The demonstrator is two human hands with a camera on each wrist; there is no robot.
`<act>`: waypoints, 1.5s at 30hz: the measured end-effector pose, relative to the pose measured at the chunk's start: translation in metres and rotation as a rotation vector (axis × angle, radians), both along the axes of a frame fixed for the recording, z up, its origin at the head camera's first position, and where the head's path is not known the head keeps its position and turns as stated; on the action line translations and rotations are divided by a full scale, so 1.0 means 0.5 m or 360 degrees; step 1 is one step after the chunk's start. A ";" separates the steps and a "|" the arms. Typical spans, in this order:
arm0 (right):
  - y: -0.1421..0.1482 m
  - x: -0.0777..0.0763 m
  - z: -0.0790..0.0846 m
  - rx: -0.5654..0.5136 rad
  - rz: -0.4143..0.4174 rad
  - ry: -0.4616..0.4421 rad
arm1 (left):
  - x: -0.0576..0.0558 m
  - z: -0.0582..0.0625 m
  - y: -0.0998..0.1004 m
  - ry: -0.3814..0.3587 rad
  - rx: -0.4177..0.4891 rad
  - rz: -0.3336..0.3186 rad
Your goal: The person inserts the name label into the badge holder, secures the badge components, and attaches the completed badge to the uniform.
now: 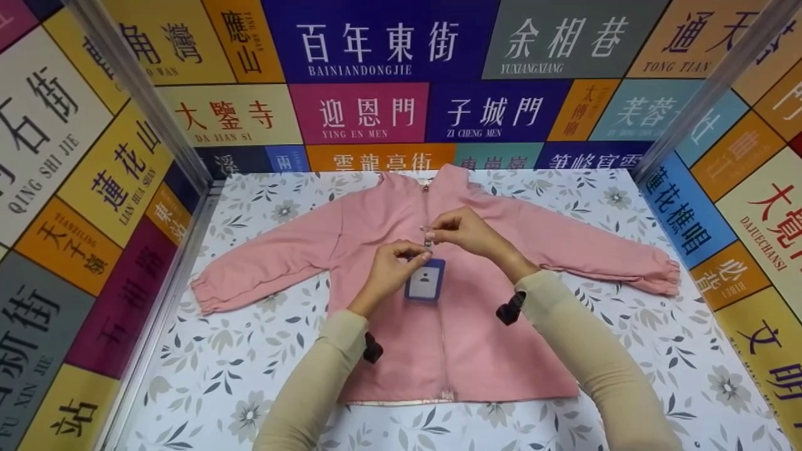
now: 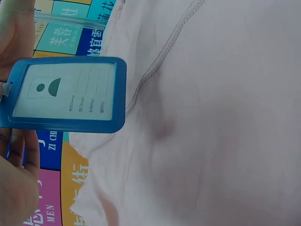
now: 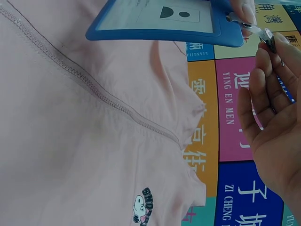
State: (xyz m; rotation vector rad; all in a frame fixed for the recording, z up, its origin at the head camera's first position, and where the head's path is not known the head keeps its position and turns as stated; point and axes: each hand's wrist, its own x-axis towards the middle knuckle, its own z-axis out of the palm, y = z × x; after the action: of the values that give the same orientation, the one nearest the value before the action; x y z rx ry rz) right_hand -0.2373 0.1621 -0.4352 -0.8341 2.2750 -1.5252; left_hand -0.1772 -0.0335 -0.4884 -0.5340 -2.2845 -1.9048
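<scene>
A blue-framed badge holder (image 1: 425, 280) with a white card hangs over the front of a pink zip jacket (image 1: 388, 338). My left hand (image 1: 391, 266) pinches the small strap at the holder's top edge. Just above and to the right, my right hand (image 1: 467, 232) pinches a small metal badge clip (image 3: 268, 39) between thumb and fingers. A clear strap (image 3: 254, 29) joins clip and holder. In the left wrist view the card (image 2: 66, 89) shows a printed figure and lines; the fingertips at the strap are partly cut off there.
The jacket lies front up, sleeves spread, on a table with a leaf-patterned cover (image 1: 250, 376). Its zipper (image 1: 442, 338) runs down the middle, and a cartoon print (image 3: 142, 207) marks the chest. Sign-printed panels (image 1: 363, 113) with metal corner posts (image 1: 156, 94) enclose the back and sides.
</scene>
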 end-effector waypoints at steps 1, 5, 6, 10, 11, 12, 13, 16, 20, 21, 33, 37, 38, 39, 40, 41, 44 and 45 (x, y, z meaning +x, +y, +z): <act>0.000 0.000 -0.002 -0.0007 0.0001 0.0002 | 0.000 0.000 0.001 0.0020 -0.0002 0.0013; 0.004 -0.015 -0.027 -0.0009 -0.0003 0.0029 | 0.003 0.001 0.005 0.0072 -0.0030 0.0067; 0.005 -0.019 -0.033 -0.0006 -0.0002 0.0040 | 0.001 -0.002 0.006 0.0080 -0.0041 0.0082; 0.009 -0.031 -0.054 0.0006 -0.0017 0.0067 | -0.014 -0.028 0.011 0.0071 -0.0068 0.0136; 0.009 -0.031 -0.056 0.0010 -0.0028 0.0074 | -0.018 -0.036 0.012 0.0062 -0.0066 0.0149; 0.009 -0.031 -0.057 0.0014 -0.0041 0.0079 | -0.023 -0.046 0.013 0.0047 -0.0057 0.0162; 0.008 -0.031 -0.058 0.0018 -0.0062 0.0084 | -0.026 -0.052 0.014 0.0037 -0.0048 0.0175; 0.004 -0.027 -0.062 0.0031 -0.0143 0.0124 | -0.031 -0.065 0.015 -0.0006 0.0012 0.0198; -0.009 -0.016 -0.075 0.0009 -0.0270 0.0173 | -0.034 -0.076 0.015 -0.0057 0.0077 0.0229; -0.014 -0.014 -0.081 -0.0013 -0.0297 0.0180 | -0.034 -0.079 0.015 -0.0076 0.0086 0.0241; -0.070 0.018 -0.111 -0.0459 -0.0475 0.0001 | -0.041 -0.103 0.005 -0.0280 0.0083 0.0368; -0.082 -0.002 -0.148 -0.0578 -0.0563 -0.0157 | -0.057 -0.123 -0.014 -0.0274 0.0041 0.0403; -0.084 -0.009 -0.160 -0.0592 -0.0594 -0.0188 | -0.061 -0.125 -0.021 -0.0268 0.0029 0.0429; -0.087 -0.015 -0.172 -0.0603 -0.0628 -0.0213 | -0.066 -0.126 -0.030 -0.0260 0.0022 0.0467; -0.090 -0.022 -0.183 -0.0601 -0.0666 -0.0231 | -0.070 -0.127 -0.039 -0.0254 0.0021 0.0513; -0.092 -0.029 -0.196 -0.0603 -0.0706 -0.0252 | -0.075 -0.127 -0.048 -0.0245 0.0021 0.0565; -0.101 -0.038 -0.218 -0.0614 -0.0835 -0.0319 | -0.089 -0.127 -0.075 -0.0209 -0.0017 0.0725; -0.103 -0.039 -0.224 -0.0615 -0.0883 -0.0336 | -0.093 -0.128 -0.083 -0.0194 -0.0043 0.0755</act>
State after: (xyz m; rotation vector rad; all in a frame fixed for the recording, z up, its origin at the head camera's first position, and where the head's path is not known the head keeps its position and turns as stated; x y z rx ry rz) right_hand -0.2569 0.1104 -0.5471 -0.0889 2.1875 -2.2150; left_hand -0.2239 -0.0749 -0.5525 0.1233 -2.2467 -1.7073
